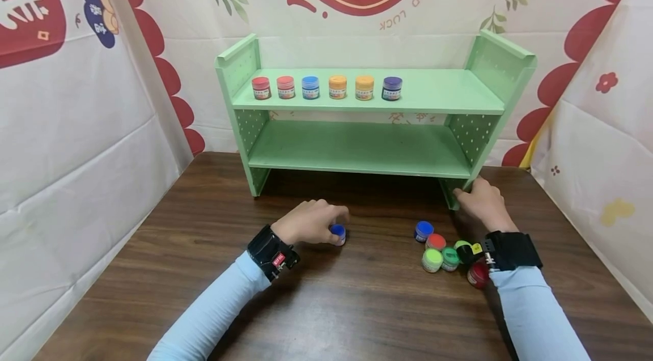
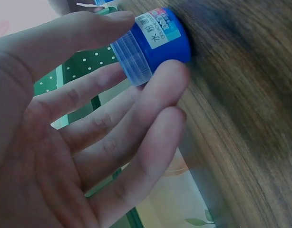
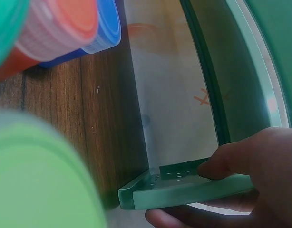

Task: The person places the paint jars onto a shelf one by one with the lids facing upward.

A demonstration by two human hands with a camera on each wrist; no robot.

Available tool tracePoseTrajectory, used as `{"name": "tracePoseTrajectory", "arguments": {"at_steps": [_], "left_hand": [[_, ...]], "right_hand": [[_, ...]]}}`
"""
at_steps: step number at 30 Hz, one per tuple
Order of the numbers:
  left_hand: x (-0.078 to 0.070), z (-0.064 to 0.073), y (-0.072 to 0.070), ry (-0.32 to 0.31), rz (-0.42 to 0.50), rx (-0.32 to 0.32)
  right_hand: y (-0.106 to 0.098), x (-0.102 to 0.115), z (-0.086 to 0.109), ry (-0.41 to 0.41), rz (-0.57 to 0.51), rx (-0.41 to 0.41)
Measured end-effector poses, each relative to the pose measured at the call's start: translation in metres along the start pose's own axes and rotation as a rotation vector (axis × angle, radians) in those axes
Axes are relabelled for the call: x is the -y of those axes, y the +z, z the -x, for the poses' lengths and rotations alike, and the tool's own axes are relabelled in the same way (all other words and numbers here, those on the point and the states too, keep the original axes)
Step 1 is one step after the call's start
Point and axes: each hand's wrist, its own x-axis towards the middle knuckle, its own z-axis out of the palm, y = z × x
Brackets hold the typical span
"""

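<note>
My left hand (image 1: 310, 223) pinches a small blue paint jar (image 1: 338, 233) at the middle of the table, thumb on one side and fingers on the other. In the left wrist view the jar (image 2: 160, 40) shows a clear lid and a printed label, its base against the wood. At the right end of the green two-tier shelf (image 1: 357, 148), my right hand (image 1: 482, 205) grips the lower part of the side panel (image 3: 193, 190). Its thumb lies on the inner face, with fingers round the outside.
Several jars stand beside my right forearm: blue (image 1: 423, 230), red (image 1: 436, 242), light green (image 1: 432, 259), green (image 1: 450, 259) and dark red (image 1: 478, 275). A row on the upper tier includes a pink jar (image 1: 285, 87) and a purple jar (image 1: 391, 89). Printed cloth (image 1: 357, 49) hangs behind.
</note>
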Motion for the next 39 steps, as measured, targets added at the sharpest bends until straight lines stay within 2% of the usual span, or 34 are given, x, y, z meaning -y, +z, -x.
{"name": "tracePoseTrajectory", "arguments": {"at_steps": [11,24,39], "left_hand": [[-0.0011,0.0001,-0.0042,0.022,-0.006,-0.063],[-0.0023,-0.0005,-0.0074,0.046,-0.012,-0.096],[-0.0018,-0.0012,-0.0023,0.055,-0.009,-0.167]], "right_hand": [[0.0010,-0.0046,0.0004,0.013,0.000,0.006],[0.0019,-0.0050,0.0019,0.007,0.000,-0.007],[0.0013,-0.0003,0.0010,0.000,-0.007,-0.006]]}}
